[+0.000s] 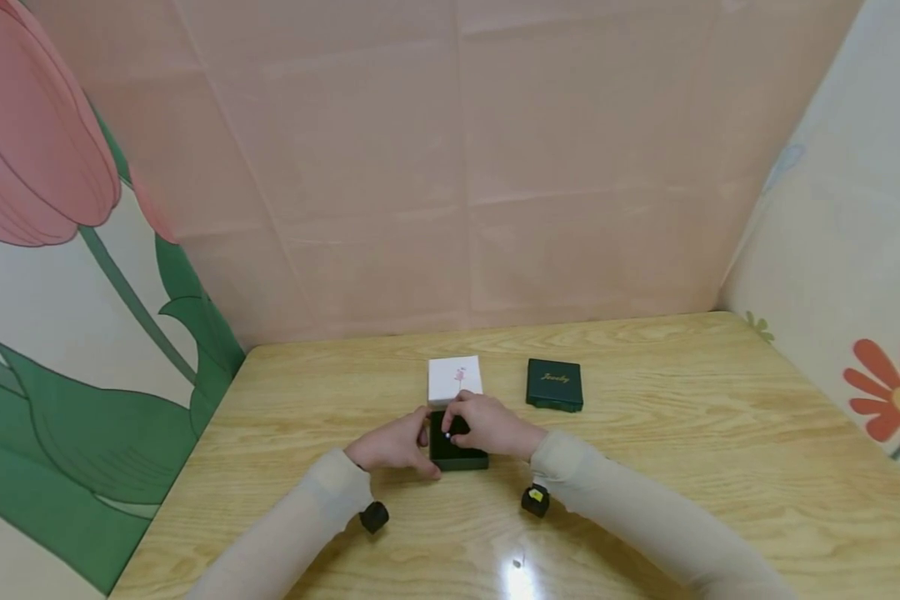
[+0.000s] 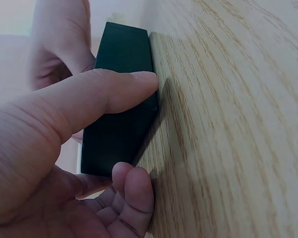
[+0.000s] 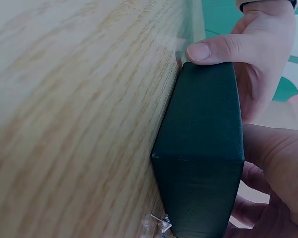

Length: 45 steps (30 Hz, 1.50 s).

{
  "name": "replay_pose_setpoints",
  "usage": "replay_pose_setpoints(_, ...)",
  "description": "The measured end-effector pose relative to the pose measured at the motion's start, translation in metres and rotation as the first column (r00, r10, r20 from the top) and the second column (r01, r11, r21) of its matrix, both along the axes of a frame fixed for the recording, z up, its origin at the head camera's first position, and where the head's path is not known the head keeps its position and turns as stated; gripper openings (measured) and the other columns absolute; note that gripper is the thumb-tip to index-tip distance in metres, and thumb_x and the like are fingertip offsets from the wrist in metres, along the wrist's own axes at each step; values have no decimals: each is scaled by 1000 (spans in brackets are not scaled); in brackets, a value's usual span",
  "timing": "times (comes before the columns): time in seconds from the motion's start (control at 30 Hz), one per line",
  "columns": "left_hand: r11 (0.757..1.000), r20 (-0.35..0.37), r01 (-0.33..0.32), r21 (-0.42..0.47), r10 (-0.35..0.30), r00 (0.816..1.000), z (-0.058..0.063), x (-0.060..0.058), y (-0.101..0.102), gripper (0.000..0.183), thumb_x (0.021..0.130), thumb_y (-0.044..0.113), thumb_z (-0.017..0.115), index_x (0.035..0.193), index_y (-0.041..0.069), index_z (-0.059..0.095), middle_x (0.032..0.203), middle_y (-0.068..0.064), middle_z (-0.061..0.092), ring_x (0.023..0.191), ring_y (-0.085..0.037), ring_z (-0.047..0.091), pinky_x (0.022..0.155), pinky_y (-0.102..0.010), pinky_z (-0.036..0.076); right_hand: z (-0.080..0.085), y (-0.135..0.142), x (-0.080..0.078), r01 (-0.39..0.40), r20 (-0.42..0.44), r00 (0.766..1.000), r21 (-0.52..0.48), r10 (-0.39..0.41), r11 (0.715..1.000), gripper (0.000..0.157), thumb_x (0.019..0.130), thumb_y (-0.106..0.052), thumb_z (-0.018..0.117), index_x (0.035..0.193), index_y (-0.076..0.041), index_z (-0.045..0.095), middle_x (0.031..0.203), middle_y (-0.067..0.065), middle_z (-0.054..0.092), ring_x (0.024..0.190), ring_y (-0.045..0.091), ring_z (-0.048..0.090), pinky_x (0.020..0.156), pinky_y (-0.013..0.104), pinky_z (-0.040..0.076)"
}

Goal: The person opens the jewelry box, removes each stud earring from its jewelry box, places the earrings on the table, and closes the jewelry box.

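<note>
A dark green jewelry box base (image 1: 459,458) sits uncovered on the table, its inside black. My left hand (image 1: 397,442) holds it at the left side, the thumb along its near wall in the left wrist view and the other fingers bent around the corner. Over the box, my right hand (image 1: 487,423) pinches a small shiny piece of jewelry (image 1: 448,435) between thumb and fingers; its exact kind I cannot tell. In the right wrist view, a small silvery earring (image 3: 164,224) with a thin post shows at the foot of the box wall.
Just behind the box lies a white box (image 1: 453,377) with a pink flower print. A dark green lid (image 1: 554,383) with gold lettering is at the back right. Everything stands on a wood-grain table (image 1: 667,433), with a pink cloth (image 1: 457,167) hanging behind it.
</note>
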State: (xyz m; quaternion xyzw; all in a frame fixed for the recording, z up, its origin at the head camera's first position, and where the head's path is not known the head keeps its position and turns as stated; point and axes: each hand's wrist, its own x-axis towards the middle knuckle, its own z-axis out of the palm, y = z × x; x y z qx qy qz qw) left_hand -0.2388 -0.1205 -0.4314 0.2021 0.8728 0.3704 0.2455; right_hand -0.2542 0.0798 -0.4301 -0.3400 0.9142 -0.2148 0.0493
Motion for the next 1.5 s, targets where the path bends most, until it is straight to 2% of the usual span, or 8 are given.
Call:
replay_pose_setpoints(0.37, 1000, 12, -11, 4, 11, 1000, 1, 0, 1, 59, 74, 13, 83, 115, 3, 42, 91, -12, 49, 73, -19, 42, 60, -31, 34, -5, -4, -2, 44, -10, 999, 22, -43, 999, 10, 84, -18, 75, 90, -19, 67, 102, 4, 59, 86, 20, 59, 85, 46, 49)
replay_pose_setpoints(0.63, 1000, 16, -22, -9, 22, 1000, 1, 0, 1, 60, 74, 14, 84, 115, 3, 42, 92, -12, 49, 73, -19, 43, 60, -32, 34, -3, -3, 0, 38, -20, 999, 22, -38, 999, 10, 84, -18, 76, 88, -19, 67, 101, 3, 58, 85, 19, 59, 84, 46, 49)
replay_pose_setpoints(1.1, 1000, 11, -17, -3, 17, 1000, 3, 4, 2, 61, 75, 13, 83, 117, 2, 41, 92, -13, 49, 73, -19, 42, 60, -30, 34, 0, -3, 2, 52, 10, 999, 18, -53, 998, 9, 84, -17, 75, 87, -19, 67, 100, 3, 58, 83, 18, 57, 84, 44, 49)
replay_pose_setpoints(1.33, 1000, 15, -22, -10, 22, 1000, 2, 3, 3, 69, 75, 13, 82, 126, 0, 38, 91, -10, 49, 71, -17, 43, 59, -28, 35, 1, -3, 1, 44, 13, 999, 1, -44, 999, 8, 85, -17, 74, 88, -18, 66, 101, 3, 58, 82, 16, 56, 82, 41, 50)
replay_pose_setpoints(1.5, 1000, 14, -25, 2, 25, 1000, 3, 3, 2, 71, 74, 13, 83, 127, -1, 37, 91, -11, 49, 71, -18, 43, 59, -29, 35, 2, -1, 1, 34, 31, 999, -19, -34, 999, 7, 86, -16, 72, 89, -17, 66, 100, 3, 57, 80, 15, 53, 80, 38, 49)
